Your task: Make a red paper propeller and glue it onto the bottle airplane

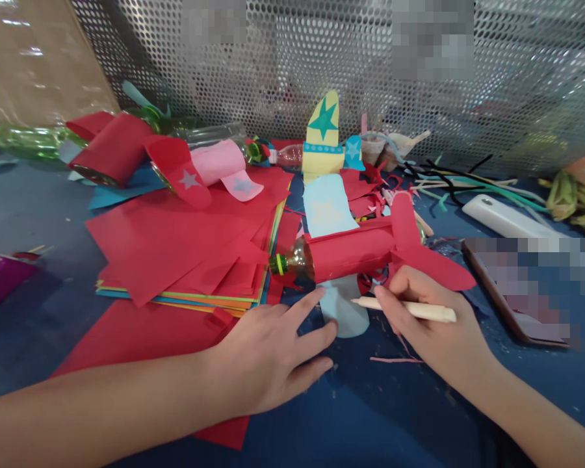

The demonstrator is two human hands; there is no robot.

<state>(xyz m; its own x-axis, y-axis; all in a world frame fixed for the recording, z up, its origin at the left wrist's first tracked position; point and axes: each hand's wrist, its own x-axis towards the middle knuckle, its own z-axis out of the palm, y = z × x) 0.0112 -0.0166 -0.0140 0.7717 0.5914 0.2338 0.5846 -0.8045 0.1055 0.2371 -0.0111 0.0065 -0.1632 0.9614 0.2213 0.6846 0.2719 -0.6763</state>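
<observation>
A plastic bottle point(299, 259) with a green cap lies on its side, wrapped in red paper point(353, 252). Light blue paper wings stick out from it: the far wing point(327, 207) bears a pale star, and the near wing point(344, 318) lies toward me. My left hand point(277, 348) has its fingers spread, the fingertips resting at the near wing's left edge. In my right hand point(422, 318) is a cream-coloured marker point(429, 312), its tip at the near wing. Red paper tail pieces point(431, 265) stand at the bottle's right end.
Left of the bottle lies a stack of coloured paper point(190, 240), red on top. Other paper-covered bottles point(219, 162) stand behind it along a perforated metal panel point(283, 71). On the right are a phone point(517, 292), a white glue gun point(507, 218) and several thin strips point(468, 185).
</observation>
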